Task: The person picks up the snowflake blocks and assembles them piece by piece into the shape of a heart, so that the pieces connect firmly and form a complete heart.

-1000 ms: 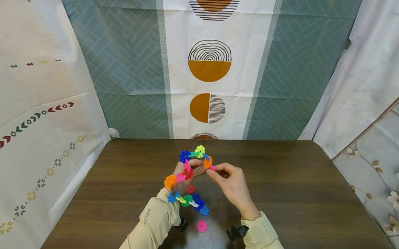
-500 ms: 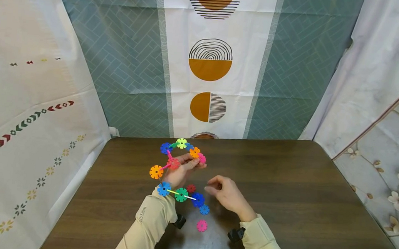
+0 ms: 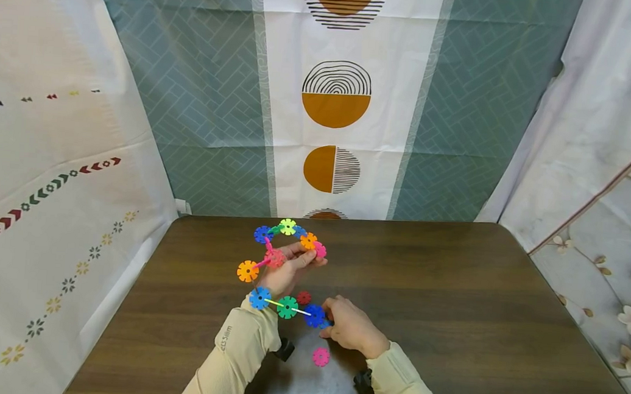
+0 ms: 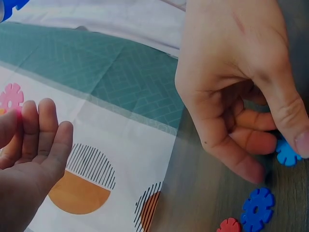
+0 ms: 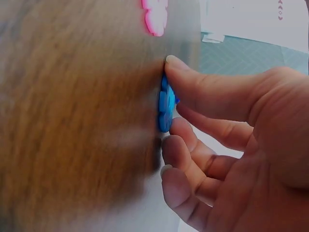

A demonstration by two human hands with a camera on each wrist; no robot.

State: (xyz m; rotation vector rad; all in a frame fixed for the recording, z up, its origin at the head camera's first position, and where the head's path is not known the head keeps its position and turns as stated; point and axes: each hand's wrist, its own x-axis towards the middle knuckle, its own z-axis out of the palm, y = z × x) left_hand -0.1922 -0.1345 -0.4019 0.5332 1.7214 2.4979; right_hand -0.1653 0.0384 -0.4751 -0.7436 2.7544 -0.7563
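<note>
Chain of flower discs (image 3: 287, 307) is curving beside our left hand (image 3: 282, 274), which is pinching its pink end (image 3: 320, 250); our right hand (image 3: 354, 328) is gripping a light-blue disc (image 5: 166, 106) on the bench (image 3: 429, 302).

A: Occluded?
B: Light-blue disc (image 3: 325, 324), partly behind the right hand (image 3: 352, 329) in head view.
A: Cropped?
B: Loose pink disc (image 5: 155, 18) by right wrist view's edge; red disc (image 4: 229, 226) by left wrist view's edge.
A: Too small?
B: Lettering (image 3: 225, 338) on the left sleeve (image 3: 243, 346), can't read it fully.

Disc chain (image 3: 243, 272) blue, green, orange, pink; loose disc (image 3: 317, 358) pink; table (image 3: 424, 290) brown wood-grained.
</note>
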